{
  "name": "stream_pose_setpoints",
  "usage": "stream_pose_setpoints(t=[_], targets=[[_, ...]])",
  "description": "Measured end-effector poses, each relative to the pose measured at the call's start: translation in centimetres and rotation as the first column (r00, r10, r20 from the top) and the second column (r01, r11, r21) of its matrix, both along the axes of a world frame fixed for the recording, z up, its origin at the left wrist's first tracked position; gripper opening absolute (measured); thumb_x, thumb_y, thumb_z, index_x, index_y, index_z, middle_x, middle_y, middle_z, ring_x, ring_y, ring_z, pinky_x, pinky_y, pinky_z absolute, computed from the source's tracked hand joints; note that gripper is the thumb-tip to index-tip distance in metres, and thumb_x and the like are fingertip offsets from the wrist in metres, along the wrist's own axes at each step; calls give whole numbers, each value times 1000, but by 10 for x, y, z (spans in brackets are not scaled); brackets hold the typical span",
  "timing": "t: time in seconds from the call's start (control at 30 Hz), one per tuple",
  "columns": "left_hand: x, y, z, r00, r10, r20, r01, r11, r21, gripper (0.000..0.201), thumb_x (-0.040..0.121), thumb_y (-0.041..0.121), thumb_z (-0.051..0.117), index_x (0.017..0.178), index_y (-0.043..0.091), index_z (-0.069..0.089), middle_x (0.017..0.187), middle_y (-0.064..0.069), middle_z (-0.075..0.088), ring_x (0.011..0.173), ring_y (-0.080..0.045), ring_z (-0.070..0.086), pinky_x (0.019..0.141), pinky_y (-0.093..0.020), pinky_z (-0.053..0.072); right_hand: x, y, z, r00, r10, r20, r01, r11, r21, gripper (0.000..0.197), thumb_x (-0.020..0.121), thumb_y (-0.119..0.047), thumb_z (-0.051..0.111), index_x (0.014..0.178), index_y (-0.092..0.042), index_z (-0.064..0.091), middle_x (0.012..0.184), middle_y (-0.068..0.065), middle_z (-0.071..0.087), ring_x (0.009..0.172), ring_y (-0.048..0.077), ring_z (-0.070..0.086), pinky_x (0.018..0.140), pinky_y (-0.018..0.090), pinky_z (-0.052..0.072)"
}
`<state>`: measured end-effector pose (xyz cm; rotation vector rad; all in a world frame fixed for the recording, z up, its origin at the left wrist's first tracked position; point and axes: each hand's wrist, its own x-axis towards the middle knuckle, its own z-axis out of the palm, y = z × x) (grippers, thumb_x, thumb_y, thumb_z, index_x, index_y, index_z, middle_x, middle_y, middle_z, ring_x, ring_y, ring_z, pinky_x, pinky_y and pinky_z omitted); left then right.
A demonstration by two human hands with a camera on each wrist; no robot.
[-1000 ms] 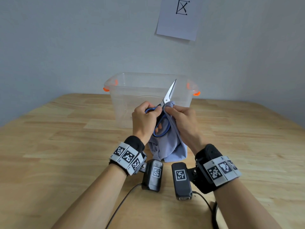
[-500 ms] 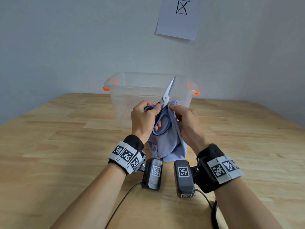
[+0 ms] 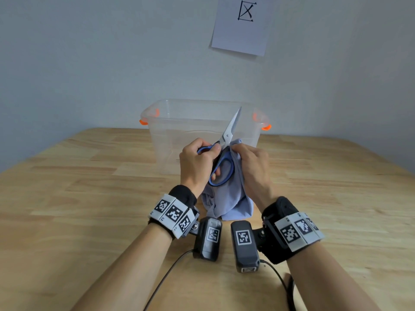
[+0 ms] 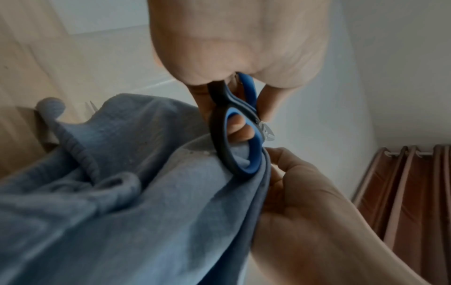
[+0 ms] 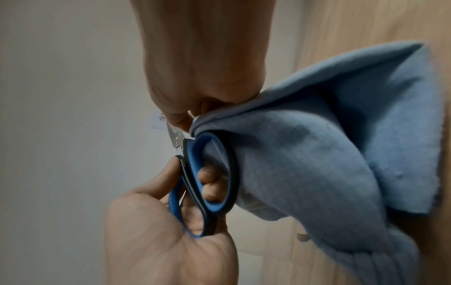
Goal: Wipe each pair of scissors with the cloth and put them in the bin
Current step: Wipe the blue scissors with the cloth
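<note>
Head view: left hand [image 3: 197, 162] grips the scissors [image 3: 222, 158] by the blue handle loops, fingers curled round the smaller loop, blades closed and pointing up and away from the hand, tilted a little right. Steel blades, blue handles. Right hand [image 3: 253, 167] just right of the left, pinching a pale blue cloth [image 3: 224, 203] against the larger loop near the pivot; cloth hangs below both hands down to the wooden table [image 3: 89, 198]. Clear plastic bin [image 3: 202, 131] with orange latches stands just beyond the hands, blade tip showing in front of its rim. Paper sheet [image 3: 242, 25] with a drawn mark on the wall above.

Left wrist view: scissors [image 4: 236, 135] show a black outer edge on the blue loops, not clear from the head. One finger of the left hand [image 4: 234, 42] pokes through the large loop. Right hand [image 4: 300, 192] below it, thumb pressing cloth [image 4: 136, 183] onto the loop's bottom. Brown curtains [image 4: 415, 192] at far right, seen in this view only.

Right wrist view: right hand [image 5: 202, 63] on top, fingers bunching the cloth [image 5: 329, 144] at the pivot end; cloth passes behind the large loop of the scissors [image 5: 207, 173]. Left hand [image 5: 165, 231] below, two fingertips visible through the loop, thumb along the handle. Serrated notch near the pivot shows here. Bin cannot be made out.
</note>
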<state>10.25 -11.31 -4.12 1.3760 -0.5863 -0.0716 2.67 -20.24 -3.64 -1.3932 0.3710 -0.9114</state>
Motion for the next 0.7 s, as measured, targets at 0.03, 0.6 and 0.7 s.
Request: stream_pose_setpoints(t=[0.03, 0.6, 0.7], targets=[[-1, 0, 0, 1000, -10, -1, 10, 1000, 0, 29, 92, 9, 66, 69, 5, 50, 44, -9, 48, 37, -28, 48, 38, -26, 35, -1, -2, 0, 1000, -12, 3, 12, 999, 32, 28, 89, -7, 60, 62, -3, 52, 66, 13, 42, 64, 25, 38, 58, 33, 36], [-3, 3, 0, 999, -38, 15, 38, 999, 26, 30, 91, 7, 67, 66, 4, 50, 43, -6, 46, 34, -25, 45, 35, -23, 32, -4, -15, -8, 990, 143, 13, -140, 984, -112, 32, 96, -20, 63, 97, 13, 68, 92, 36, 67, 78, 31, 64, 79, 46, 55], [-2, 4, 0, 998, -66, 22, 64, 997, 52, 24, 91, 7, 66, 72, -3, 58, 45, -9, 46, 35, -26, 44, 37, -24, 33, 3, -16, -11, 998, 46, 35, -42, 993, -109, 27, 95, -18, 66, 89, 7, 72, 80, 21, 71, 74, 23, 63, 72, 40, 53]])
